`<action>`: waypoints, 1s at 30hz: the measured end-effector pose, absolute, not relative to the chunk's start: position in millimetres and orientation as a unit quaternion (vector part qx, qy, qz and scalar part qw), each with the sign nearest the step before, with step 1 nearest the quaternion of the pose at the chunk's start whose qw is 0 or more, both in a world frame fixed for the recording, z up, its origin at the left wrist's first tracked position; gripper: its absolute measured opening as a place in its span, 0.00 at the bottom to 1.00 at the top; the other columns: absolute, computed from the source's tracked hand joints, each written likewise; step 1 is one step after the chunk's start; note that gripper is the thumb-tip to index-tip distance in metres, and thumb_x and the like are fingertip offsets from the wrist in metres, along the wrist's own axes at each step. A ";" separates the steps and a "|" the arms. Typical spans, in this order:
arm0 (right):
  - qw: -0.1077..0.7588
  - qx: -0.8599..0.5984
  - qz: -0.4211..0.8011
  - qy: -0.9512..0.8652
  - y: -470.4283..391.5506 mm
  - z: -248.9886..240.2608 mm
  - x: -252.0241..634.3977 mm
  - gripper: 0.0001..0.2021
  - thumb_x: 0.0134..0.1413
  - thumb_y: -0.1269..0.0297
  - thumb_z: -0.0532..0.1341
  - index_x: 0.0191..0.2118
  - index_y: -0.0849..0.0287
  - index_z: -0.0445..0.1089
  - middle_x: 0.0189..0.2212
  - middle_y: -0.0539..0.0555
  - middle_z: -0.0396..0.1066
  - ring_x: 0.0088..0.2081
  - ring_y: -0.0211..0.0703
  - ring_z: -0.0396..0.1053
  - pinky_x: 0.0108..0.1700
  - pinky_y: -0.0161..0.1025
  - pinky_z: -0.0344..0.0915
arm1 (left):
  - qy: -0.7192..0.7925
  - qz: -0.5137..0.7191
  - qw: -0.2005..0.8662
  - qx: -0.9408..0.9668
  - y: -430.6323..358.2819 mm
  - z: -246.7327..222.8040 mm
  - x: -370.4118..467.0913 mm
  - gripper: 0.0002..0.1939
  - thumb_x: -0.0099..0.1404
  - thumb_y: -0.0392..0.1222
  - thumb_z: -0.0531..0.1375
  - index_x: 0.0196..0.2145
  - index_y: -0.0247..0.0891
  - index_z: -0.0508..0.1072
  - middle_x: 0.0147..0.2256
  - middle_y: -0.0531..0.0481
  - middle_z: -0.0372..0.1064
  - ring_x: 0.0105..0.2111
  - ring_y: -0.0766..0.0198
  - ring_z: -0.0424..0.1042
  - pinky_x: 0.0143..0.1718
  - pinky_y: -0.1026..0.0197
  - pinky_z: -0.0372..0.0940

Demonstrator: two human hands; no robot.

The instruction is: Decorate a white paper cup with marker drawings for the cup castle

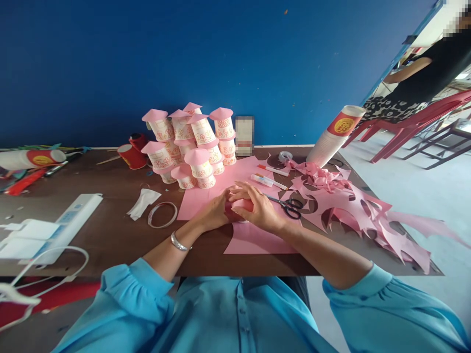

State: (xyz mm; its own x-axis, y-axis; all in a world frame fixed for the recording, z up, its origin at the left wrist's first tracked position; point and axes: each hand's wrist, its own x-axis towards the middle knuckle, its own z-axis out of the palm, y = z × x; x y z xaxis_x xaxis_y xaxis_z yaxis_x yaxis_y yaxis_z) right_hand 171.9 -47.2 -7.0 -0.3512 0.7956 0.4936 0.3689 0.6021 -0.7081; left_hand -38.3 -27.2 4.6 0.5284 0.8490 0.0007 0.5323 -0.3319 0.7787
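Observation:
My left hand [218, 211] and my right hand [264, 210] are cupped together over the front of the table. Between them is a small pink paper piece [243, 204], mostly covered by fingers; its full shape is hidden. Both hands curl round its sides. Under them lie pink paper sheets [206, 196]. Black-handled scissors [292, 207] rest just right of my right hand. Beyond my left hand stands a group of decorated paper-cup towers [202, 137] with pink cone tops. Two marker pens [270, 181] lie on the sheet behind my right hand.
Cut pink scraps [353, 206] cover the table's right side, by a tilted stack of paper cups [333, 137]. On the left are a power strip [69, 223], a white ring [162, 214] and red cups [131, 156]. A person [423, 73] is at far right near red chairs [412, 127].

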 end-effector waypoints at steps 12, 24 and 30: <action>0.519 -0.397 0.237 -0.719 -32.0 -10.3 191.8 0.31 0.75 0.47 0.64 0.74 0.49 0.59 0.55 0.61 0.82 0.62 0.58 0.78 0.71 0.67 0.68 | 0.469 0.261 0.364 0.762 -23.0 -2.2 -40.5 0.51 0.56 0.60 0.76 0.69 0.43 0.60 0.60 0.36 0.79 0.54 0.42 0.83 0.57 0.41 0.76; 0.447 -0.392 0.290 -0.750 -35.7 -6.1 190.7 0.38 0.71 0.44 0.67 0.77 0.48 0.55 0.64 0.63 0.79 0.70 0.61 0.73 0.72 0.66 0.70 | 0.469 0.271 0.360 0.759 -19.5 -5.3 -40.9 0.48 0.56 0.63 0.76 0.67 0.45 0.63 0.64 0.37 0.76 0.56 0.39 0.82 0.56 0.38 0.76; 0.439 -0.411 0.308 -0.738 -37.0 -10.3 189.1 0.39 0.66 0.46 0.72 0.75 0.49 0.59 0.64 0.63 0.79 0.71 0.63 0.73 0.72 0.67 0.70 | 0.462 0.263 0.369 0.762 -16.4 -9.6 -42.3 0.50 0.56 0.63 0.76 0.69 0.44 0.64 0.66 0.36 0.75 0.60 0.38 0.80 0.61 0.35 0.74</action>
State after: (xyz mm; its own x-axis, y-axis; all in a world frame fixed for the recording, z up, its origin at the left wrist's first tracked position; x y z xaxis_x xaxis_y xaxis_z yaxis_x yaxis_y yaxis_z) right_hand 189.1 -37.0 -10.3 -0.2781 0.8760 0.3941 0.3352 0.4730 -0.8148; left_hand -42.3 -16.4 -9.6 0.4347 0.8986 0.0598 0.5105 -0.3005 0.8056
